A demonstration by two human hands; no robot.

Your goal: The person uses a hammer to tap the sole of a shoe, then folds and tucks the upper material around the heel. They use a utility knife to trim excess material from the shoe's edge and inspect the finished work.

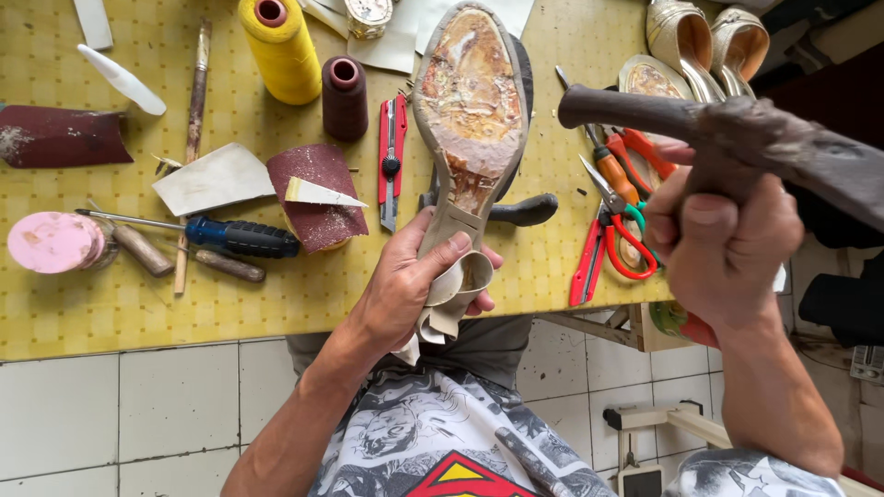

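- I see my left hand [410, 285] wrapped around the heel end of the shoe [470, 120], fingers curled shut on the narrow waist and the folded beige lining there, thumb lying across the top.
- The shoe lies sole-up, toe pointing away from me, its glue-stained sole showing; it rests on a dark iron stand [525, 210] that pokes out to the right of the shoe.
- My right hand [723, 244] is well to the right of the shoe and raised, fist closed tight around the worn handle of a hammer [737, 138] whose dark head end points back toward the shoe.
- Just left of the shoe lies a red utility knife [391, 161], and beyond it a maroon thread spool [344, 97] and a yellow thread cone [281, 51].
- Between the shoe and my right hand lie red-handled scissors [617, 235].
- Further left of the shoe sit sandpaper [318, 193] and a blue-handled screwdriver [235, 236] on the yellow table [138, 313].
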